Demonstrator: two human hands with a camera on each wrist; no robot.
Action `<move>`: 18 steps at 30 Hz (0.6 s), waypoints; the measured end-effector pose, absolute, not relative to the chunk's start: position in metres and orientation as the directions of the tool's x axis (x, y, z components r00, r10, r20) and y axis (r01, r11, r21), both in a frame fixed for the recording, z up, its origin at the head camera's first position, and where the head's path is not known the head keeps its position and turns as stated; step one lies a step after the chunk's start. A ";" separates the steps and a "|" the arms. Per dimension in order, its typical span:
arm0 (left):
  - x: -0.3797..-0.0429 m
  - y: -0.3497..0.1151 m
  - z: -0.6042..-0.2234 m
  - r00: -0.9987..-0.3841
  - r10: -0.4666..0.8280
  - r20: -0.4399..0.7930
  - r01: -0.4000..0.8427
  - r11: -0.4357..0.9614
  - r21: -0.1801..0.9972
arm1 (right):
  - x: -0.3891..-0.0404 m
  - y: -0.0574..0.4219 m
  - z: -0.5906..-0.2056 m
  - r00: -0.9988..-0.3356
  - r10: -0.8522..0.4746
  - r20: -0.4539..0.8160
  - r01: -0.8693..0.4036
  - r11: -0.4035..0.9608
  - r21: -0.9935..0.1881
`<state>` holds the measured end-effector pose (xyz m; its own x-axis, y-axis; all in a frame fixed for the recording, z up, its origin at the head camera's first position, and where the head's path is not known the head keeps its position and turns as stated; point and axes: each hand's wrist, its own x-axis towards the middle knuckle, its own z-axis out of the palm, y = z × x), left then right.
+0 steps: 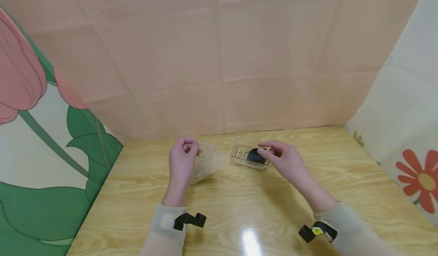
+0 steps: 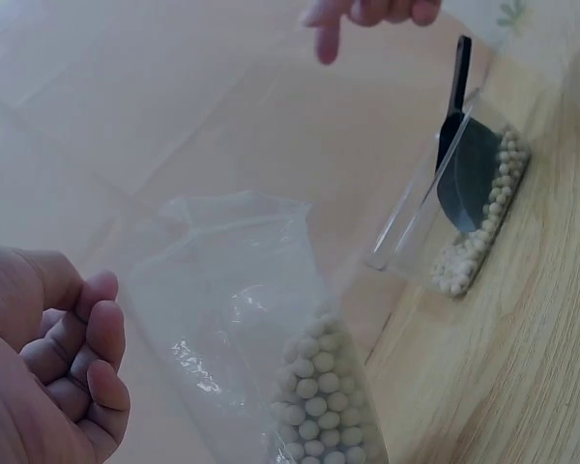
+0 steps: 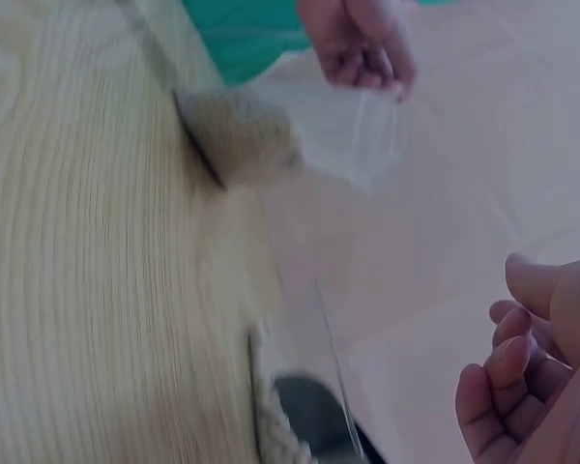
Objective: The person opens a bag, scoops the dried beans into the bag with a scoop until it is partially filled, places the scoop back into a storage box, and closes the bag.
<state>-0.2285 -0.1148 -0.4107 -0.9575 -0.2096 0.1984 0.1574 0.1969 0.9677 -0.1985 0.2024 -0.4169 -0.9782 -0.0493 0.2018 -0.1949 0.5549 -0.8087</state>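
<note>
A clear plastic bag [image 1: 207, 163] partly filled with small round pale beads [image 2: 319, 396] stands on the table, left of centre. At its top edge, my left hand [image 1: 183, 157] pinches the plastic between thumb and curled fingers. To the right sits a clear plastic box [image 1: 234, 156] holding more of these pale beads [image 1: 243, 152]. A black scoop [image 1: 256, 156] lies in the box with its blade among the beads and its handle raised, as the left wrist view shows. My right hand [image 1: 285, 161] hovers just over the scoop's side of the box, fingers loosely bent, holding nothing.
A wood-grain table [image 1: 219, 218] carries the bag and the box. Behind it rises a pink-beige cloth backdrop [image 1: 219, 58]. A wall with painted tulips [image 1: 20, 66] is on the left, and one with a red flower [image 1: 426, 180] on the right.
</note>
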 end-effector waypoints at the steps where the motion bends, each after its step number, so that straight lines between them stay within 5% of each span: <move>1: -0.229 -0.114 -0.411 -0.957 -0.213 0.195 0.156 0.185 0.970 | -0.198 0.197 -0.417 -0.978 -0.057 0.202 -0.201 0.536 -0.820; 18: -0.227 -0.103 -0.408 -0.940 -0.262 0.217 0.182 0.152 0.972 | -0.195 0.124 -0.425 -0.969 -0.177 0.171 -0.218 0.296 -0.930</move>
<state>-0.2270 -0.1028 -0.4079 -0.9405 -0.2616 0.2169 0.1818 0.1518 0.9715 -0.1948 0.1237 -0.4246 -0.9692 -0.1770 0.1713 -0.2184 0.2959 -0.9299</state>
